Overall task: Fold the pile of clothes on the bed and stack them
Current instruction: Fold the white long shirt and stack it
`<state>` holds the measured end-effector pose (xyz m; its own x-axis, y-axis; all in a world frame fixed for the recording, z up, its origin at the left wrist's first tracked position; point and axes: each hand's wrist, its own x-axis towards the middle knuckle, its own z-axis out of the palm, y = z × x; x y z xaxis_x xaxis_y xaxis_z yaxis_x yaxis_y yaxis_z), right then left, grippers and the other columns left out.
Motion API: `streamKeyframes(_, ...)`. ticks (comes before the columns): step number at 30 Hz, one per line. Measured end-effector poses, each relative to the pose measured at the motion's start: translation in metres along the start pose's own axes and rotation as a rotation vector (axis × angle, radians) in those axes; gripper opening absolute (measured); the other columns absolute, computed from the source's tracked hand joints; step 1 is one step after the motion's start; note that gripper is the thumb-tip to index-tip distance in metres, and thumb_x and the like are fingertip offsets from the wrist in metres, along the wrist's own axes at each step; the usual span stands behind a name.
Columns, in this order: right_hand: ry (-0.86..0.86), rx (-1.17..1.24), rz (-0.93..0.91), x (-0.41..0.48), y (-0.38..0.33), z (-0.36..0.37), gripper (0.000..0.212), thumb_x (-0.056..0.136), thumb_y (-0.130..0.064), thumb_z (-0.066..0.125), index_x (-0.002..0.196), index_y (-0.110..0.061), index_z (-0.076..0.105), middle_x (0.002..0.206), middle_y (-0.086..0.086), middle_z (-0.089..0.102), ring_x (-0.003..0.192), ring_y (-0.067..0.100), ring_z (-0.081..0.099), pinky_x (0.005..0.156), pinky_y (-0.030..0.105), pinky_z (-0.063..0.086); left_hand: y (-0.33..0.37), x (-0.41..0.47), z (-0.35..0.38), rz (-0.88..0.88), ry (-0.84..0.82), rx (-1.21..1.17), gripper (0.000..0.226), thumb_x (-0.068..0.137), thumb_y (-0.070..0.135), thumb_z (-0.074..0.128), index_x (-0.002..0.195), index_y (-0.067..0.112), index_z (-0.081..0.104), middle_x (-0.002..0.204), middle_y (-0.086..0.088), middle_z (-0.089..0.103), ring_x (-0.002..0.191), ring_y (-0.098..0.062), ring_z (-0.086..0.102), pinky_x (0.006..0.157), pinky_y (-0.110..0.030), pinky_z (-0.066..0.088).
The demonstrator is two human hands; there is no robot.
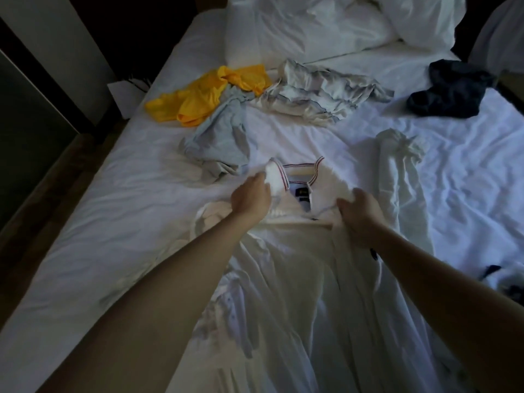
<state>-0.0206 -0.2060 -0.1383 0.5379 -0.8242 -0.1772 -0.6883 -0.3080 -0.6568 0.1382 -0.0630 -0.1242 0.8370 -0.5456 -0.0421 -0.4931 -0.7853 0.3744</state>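
A white polo shirt (297, 279) with a red-striped collar lies front-up on the white bed (99, 222), its collar pointing away from me. My left hand (251, 197) grips the left collar point and shoulder. My right hand (358, 215) grips the fabric at the right shoulder. Beyond the shirt lie loose clothes: a yellow garment (204, 95), a grey one (221, 137), a striped off-white one (320, 92) and a dark navy one (450, 89). A white sleeve-like piece (397, 165) stretches to the right of the collar.
White pillows (312, 26) are heaped at the head of the bed. A small dark-and-white item (502, 279) sits at the right edge. The bed's left edge drops to a dark floor (42, 180) beside a wall.
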Motion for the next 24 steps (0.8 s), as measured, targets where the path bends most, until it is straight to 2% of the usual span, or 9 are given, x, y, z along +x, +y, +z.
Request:
streamKeyframes(3,0.186,0.101,0.019,0.008,-0.009,0.000,0.038,0.093,-0.029,0.047,0.122,-0.005,0.050,0.124,0.021,0.055,0.114,0.036,0.051,0.094,0.037,0.038,0.001,0.015,-0.007,-0.112,0.041,-0.274,0.037,0.101,0.023,0.035,0.122,-0.003,0.051,0.127,-0.025,0.053,0.115,-0.035,0.050,0.090,-0.035,0.037)
streamKeyframes(7,0.048,-0.204,0.006,0.002,-0.007,0.010,0.063,0.092,-0.038,0.047,0.144,-0.010,0.024,0.147,0.018,0.028,0.135,0.034,0.026,0.111,0.042,0.019,0.001,0.008,0.001,-0.113,-0.234,-0.343,0.046,0.103,0.032,0.028,0.139,0.006,0.041,0.141,-0.021,0.043,0.129,-0.029,0.042,0.106,-0.033,0.029)
streamKeyframes(9,0.103,-0.279,-0.121,-0.007,-0.013,0.014,0.064,0.096,-0.036,0.038,0.149,-0.015,0.010,0.155,0.015,0.011,0.142,0.032,0.012,0.115,0.042,0.008,0.005,-0.002,0.006,-0.007,-0.175,-0.279,0.046,0.101,0.039,0.029,0.141,0.019,0.040,0.150,-0.010,0.034,0.137,-0.025,0.031,0.112,-0.036,0.021)
streamKeyframes(11,0.115,-0.376,-0.294,-0.019,-0.018,0.016,0.057,0.098,-0.037,0.026,0.150,-0.020,0.011,0.158,0.010,0.007,0.145,0.028,0.007,0.115,0.041,0.003,0.007,-0.017,0.014,0.026,-0.086,-0.149,0.050,0.101,0.041,0.028,0.149,0.029,0.023,0.158,-0.001,0.014,0.143,-0.022,0.017,0.115,-0.038,0.012)
streamKeyframes(14,-0.250,-0.623,-0.476,-0.033,-0.013,0.029,0.064,0.091,-0.049,0.016,0.147,-0.020,0.020,0.157,0.009,0.012,0.144,0.025,0.009,0.115,0.042,0.006,-0.004,-0.037,0.032,0.153,-0.213,0.107,0.059,0.101,0.044,0.024,0.152,0.022,0.004,0.161,0.001,0.002,0.147,-0.020,0.004,0.117,-0.039,0.002)
streamKeyframes(16,-0.348,-0.616,-0.450,-0.042,-0.007,0.032,0.057,0.095,-0.041,0.026,0.147,-0.018,0.020,0.157,0.008,0.013,0.145,0.023,0.007,0.116,0.043,0.006,-0.009,-0.038,0.029,0.145,-0.259,0.071,0.058,0.101,0.042,0.025,0.152,0.018,0.011,0.161,-0.001,0.004,0.147,-0.019,0.003,0.117,-0.037,0.001)
streamKeyframes(18,-0.245,-0.499,-0.443,-0.054,-0.006,0.025,0.051,0.095,-0.033,0.027,0.143,-0.015,0.030,0.151,0.009,0.027,0.142,0.021,0.016,0.114,0.039,0.011,-0.014,-0.042,0.014,0.166,-0.192,-0.017,0.054,0.098,0.043,0.033,0.146,0.019,0.031,0.157,-0.005,0.020,0.145,-0.021,0.016,0.115,-0.033,0.010)
streamKeyframes(21,-0.196,-0.431,-0.476,-0.087,-0.009,0.016,0.049,0.091,-0.029,0.030,0.137,-0.015,0.039,0.147,0.005,0.035,0.137,0.023,0.028,0.110,0.035,0.019,-0.026,-0.070,-0.014,0.139,-0.012,-0.011,0.045,0.088,0.047,0.043,0.113,0.014,0.062,0.125,-0.009,0.056,0.123,-0.030,0.043,0.100,-0.033,0.029)
streamKeyframes(24,-0.239,-0.417,-0.491,-0.119,-0.007,0.010,0.047,0.092,-0.023,0.034,0.137,-0.015,0.041,0.146,0.005,0.037,0.134,0.025,0.032,0.108,0.033,0.021,-0.039,-0.116,-0.040,0.019,0.019,0.070,0.044,0.083,0.046,0.053,0.104,0.008,0.057,0.118,-0.014,0.052,0.117,-0.034,0.044,0.092,-0.039,0.038)
